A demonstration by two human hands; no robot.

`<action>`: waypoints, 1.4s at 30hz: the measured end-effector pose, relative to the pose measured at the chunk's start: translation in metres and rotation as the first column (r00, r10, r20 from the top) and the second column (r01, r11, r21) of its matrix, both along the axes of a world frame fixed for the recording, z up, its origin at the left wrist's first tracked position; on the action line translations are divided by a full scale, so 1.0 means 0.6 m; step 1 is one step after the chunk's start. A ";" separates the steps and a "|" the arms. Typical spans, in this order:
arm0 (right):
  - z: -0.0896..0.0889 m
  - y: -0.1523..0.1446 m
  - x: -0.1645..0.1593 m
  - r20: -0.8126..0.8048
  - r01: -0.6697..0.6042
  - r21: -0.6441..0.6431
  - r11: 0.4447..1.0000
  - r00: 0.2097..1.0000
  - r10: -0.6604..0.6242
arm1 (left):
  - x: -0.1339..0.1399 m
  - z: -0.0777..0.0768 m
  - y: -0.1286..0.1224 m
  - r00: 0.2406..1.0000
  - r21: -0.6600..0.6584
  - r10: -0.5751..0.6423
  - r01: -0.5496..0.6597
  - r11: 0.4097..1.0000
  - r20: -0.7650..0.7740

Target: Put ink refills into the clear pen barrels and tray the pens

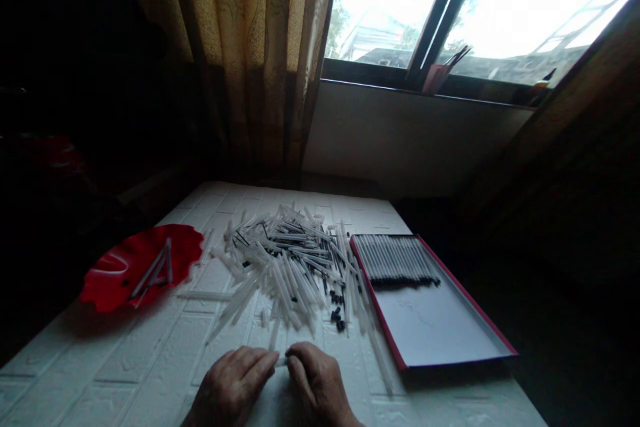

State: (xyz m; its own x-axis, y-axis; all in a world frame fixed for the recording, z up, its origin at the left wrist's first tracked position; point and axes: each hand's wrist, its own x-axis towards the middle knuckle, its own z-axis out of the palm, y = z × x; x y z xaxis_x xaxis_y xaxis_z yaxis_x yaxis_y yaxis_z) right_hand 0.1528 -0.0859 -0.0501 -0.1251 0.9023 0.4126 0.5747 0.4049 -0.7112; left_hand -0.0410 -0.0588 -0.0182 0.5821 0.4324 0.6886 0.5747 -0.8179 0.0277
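My left hand (236, 379) is closed, its fingers pinched near the table's front edge. Beside it, my right hand (319, 380) is also closed, thumb against forefinger. A short piece of a pale, clear pen (281, 361) shows between the two sets of fingertips, with a dark bit at the right hand's end. The fingers cover the rest of it. Just beyond the hands lies a heap of clear pen barrels (293, 280) mixed with thin black refills (300, 247). Small black caps (337, 319) are scattered at the heap's right side.
A shallow box (420, 330) with a red rim stands at the right, a row of pens (397, 259) filling its far part. To the left, a red wavy-edged dish (107, 283) holds a few pen pieces. Behind the white brick-patterned table (145, 360) are a curtain and window.
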 end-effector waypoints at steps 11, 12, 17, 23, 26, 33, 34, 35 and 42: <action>0.003 -0.002 0.005 -0.008 -0.038 0.056 0.998 0.999 0.038 | 0.001 -0.005 -0.004 1.000 -0.012 0.027 -0.027 1.000 0.000; 0.004 -0.002 0.005 0.000 -0.030 0.053 0.998 1.000 0.030 | 0.000 -0.007 -0.005 1.000 -0.016 0.025 -0.025 1.000 0.001; 0.003 -0.001 0.003 0.041 0.006 0.008 1.000 0.999 -0.006 | -0.001 -0.009 -0.006 1.000 -0.011 0.009 -0.009 1.000 0.001; 0.010 -0.007 0.003 -0.074 -0.035 -0.050 0.998 0.997 0.031 | 0.003 0.005 -0.003 1.000 -0.001 0.023 -0.023 1.000 -0.007; 0.012 -0.010 0.004 -0.138 -0.086 -0.080 0.993 0.988 0.074 | 0.004 0.006 -0.003 1.000 0.005 0.025 -0.025 1.000 0.000; 0.016 -0.006 0.003 -0.048 -0.047 -0.013 0.999 0.998 0.046 | 0.003 0.003 -0.005 0.999 -0.007 0.031 -0.031 0.999 -0.009; 0.016 -0.005 0.003 -0.031 -0.036 -0.012 0.999 0.999 0.036 | 0.002 0.002 -0.005 1.000 -0.008 0.029 -0.029 1.000 -0.006; 0.016 -0.004 0.002 -0.014 -0.026 -0.012 1.000 1.000 0.026 | 0.002 0.002 -0.006 1.000 -0.010 0.027 -0.027 1.000 -0.003; 0.014 -0.002 0.002 0.040 -0.002 -0.025 1.000 0.999 0.003 | 0.000 -0.005 -0.005 1.000 -0.011 0.007 -0.007 1.000 -0.011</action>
